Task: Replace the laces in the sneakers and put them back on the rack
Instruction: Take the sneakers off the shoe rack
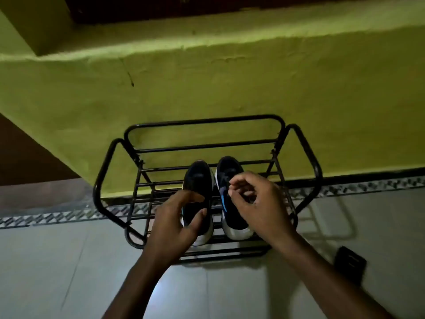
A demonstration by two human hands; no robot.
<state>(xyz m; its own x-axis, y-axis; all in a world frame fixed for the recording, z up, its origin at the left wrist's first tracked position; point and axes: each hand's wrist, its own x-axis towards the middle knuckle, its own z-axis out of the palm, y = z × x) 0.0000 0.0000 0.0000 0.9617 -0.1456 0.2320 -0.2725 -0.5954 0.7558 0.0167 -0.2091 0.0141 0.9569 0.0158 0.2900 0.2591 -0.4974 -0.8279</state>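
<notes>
Two black sneakers with white soles and blue side marks stand side by side on a black metal rack (202, 122), toes toward the wall. My left hand (170, 226) hovers at the heel end of the left sneaker (198, 178). Its thumb and fingers are spread in a curve on either side of the shoe's opening, with a gap between them. My right hand (259, 203) hangs over the middle of the right sneaker (226, 168) with loosely curled fingers, and I see nothing held in them. The dim light hides the laces.
The rack stands on a pale tiled floor against a green wall (230, 77), with a patterned tile border along the wall's foot. A small dark object (350, 261) lies on the floor right of the rack. A dark doorway is at the left.
</notes>
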